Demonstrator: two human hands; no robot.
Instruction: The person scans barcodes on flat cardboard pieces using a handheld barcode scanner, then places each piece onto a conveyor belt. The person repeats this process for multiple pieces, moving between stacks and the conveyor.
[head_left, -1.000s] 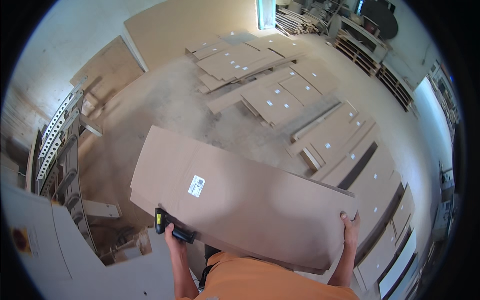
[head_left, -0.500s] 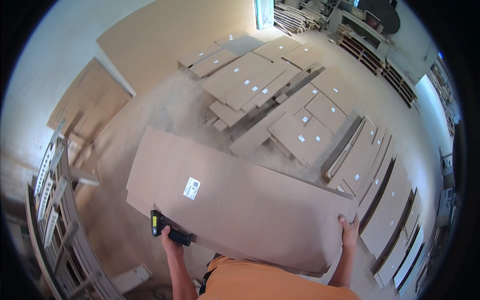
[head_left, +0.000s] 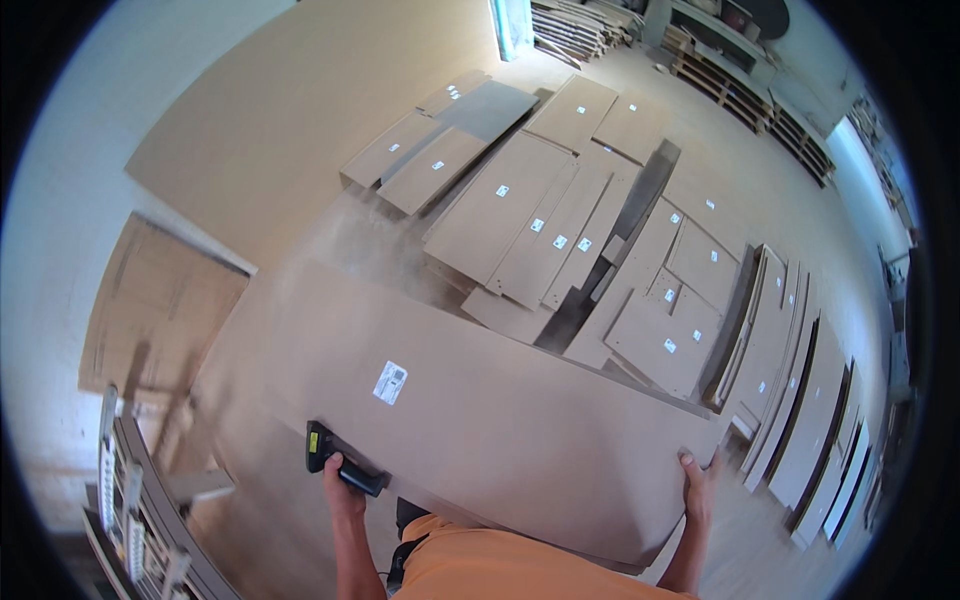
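Observation:
A wide brown wooden panel (head_left: 480,420), perhaps several stacked together, spans the space in front of my body. A white label (head_left: 390,382) is stuck on its left half. At the panel's near left edge, my left hand (head_left: 345,482) is closed round a black barcode scanner (head_left: 318,446) with a yellow sticker; its fingers under the panel are hidden. My right hand (head_left: 700,478) grips the right end, thumb on top and most other fingers out of sight below.
Labelled panel stacks (head_left: 510,195) cover the floor ahead, continuing in rows (head_left: 810,420) on the right. A metal rack (head_left: 140,500) stands at lower left. Large boards (head_left: 330,110) lean on the left wall. Pallets (head_left: 720,90) and a wood pile (head_left: 580,35) lie at the back.
My view has shifted forward and left, so the floor stacks appear larger and closer, and the rack has slid lower. Both hands keep their hold on the panel and scanner.

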